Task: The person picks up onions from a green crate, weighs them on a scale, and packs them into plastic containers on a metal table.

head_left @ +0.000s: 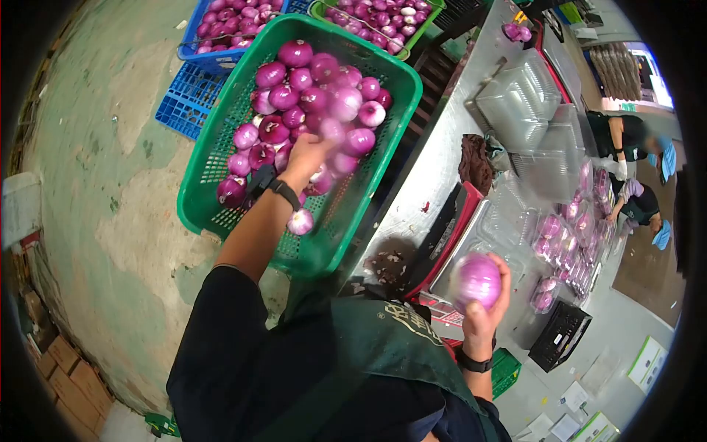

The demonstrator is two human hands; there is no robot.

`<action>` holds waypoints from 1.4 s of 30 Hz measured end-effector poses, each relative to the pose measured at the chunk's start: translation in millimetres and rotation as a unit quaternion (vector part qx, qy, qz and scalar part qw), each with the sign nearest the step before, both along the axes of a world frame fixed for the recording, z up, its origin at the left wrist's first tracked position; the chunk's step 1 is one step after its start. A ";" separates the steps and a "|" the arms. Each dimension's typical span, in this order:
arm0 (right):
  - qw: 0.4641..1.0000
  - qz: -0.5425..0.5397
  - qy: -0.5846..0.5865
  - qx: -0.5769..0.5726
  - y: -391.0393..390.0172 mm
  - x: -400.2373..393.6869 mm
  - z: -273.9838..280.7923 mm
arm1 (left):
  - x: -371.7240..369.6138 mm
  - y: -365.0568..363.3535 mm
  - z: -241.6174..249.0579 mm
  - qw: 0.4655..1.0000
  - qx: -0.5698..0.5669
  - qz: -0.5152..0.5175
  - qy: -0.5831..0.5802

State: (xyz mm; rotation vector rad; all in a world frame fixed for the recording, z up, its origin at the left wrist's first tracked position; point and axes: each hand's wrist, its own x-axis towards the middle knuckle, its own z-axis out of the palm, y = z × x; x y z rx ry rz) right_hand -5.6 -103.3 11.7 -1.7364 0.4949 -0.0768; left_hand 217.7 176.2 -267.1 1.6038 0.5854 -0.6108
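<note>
Your right hand [482, 313] is gripping a purple onion [476, 279], fingers [504, 274] curled; your left hand [308, 156] is reaching into the far-left green basket [221, 158], fingers closing on blurred onions [324, 99].

Produce packing floor, crates of red onions [309, 96], steel bench [471, 96], stacked clear clamshell trays [519, 99], scale [449, 236]

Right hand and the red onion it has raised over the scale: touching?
Touching. The head view shows the right hand with its fingers wrapped around the peeled red onion, no gap between them.
</note>
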 end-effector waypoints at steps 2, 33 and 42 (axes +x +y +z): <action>1.000 -0.025 -0.015 -0.004 -19.2 -8.8 0.9 | 17.6 -11.6 -46.9 0.998 0.066 0.020 -0.012; 0.901 -0.152 -0.166 0.370 -117.8 -75.1 -4.7 | -97.6 -87.9 200.8 0.796 -0.583 -0.146 -0.070; 0.916 -0.086 -0.180 0.348 -140.6 -108.7 0.2 | -155.9 -155.5 242.6 0.786 -0.539 -0.271 -0.134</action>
